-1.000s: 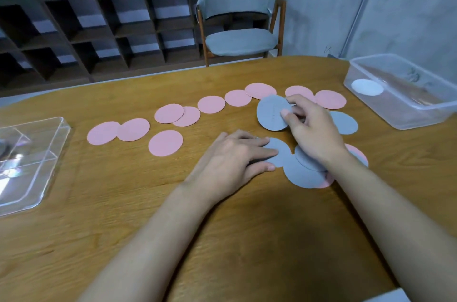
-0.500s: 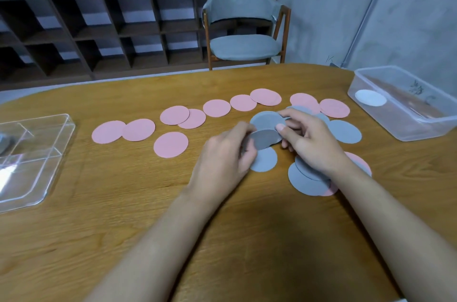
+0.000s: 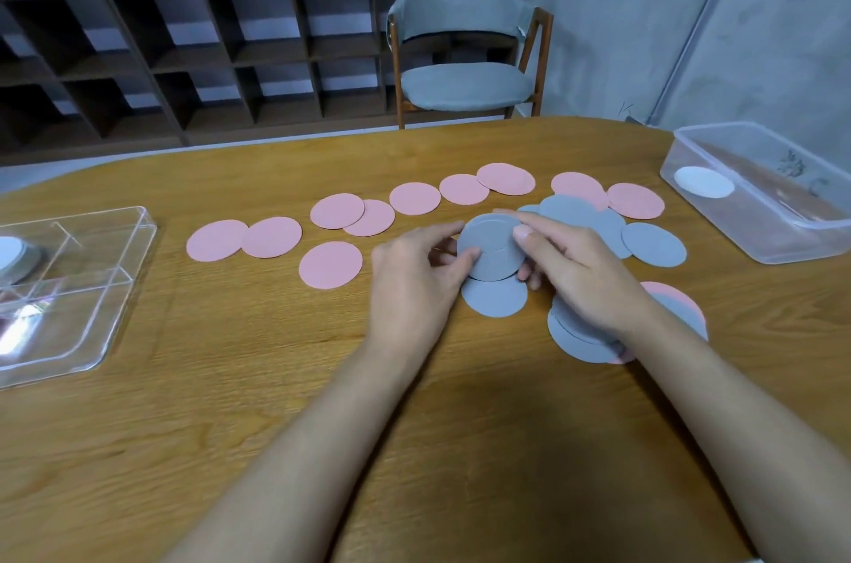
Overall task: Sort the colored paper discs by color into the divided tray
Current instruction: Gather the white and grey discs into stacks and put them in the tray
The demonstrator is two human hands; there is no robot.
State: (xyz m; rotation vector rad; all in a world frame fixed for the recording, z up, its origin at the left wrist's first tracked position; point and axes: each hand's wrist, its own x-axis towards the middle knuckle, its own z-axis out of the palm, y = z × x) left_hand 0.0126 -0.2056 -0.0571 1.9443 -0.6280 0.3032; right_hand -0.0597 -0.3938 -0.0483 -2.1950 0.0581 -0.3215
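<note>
Wood table (image 3: 230, 447) fills the view. Divided tray (image 3: 73, 323) at 9 o'clock, clear tub (image 3: 783, 235) at 2. Pink discs (image 3: 414, 198) strung from 10 to 1, loose grey discs (image 3: 654, 244) approx 1–3. L hand (image 3: 410, 281) & R hand (image 3: 580, 272) both pinch a small grey stack (image 3: 492, 244) at ctr, thumbs on its top face.

Eleven pink discs (image 3: 330, 264) show on the one table (image 3: 230, 401). The grey discs (image 3: 654, 244) overlap, so at least seven can be counted. There are two white discs (image 3: 704, 181), one in the single tray (image 3: 115, 281) and one in the single tub (image 3: 760, 240). One chair (image 3: 465, 88) stands behind.
</note>
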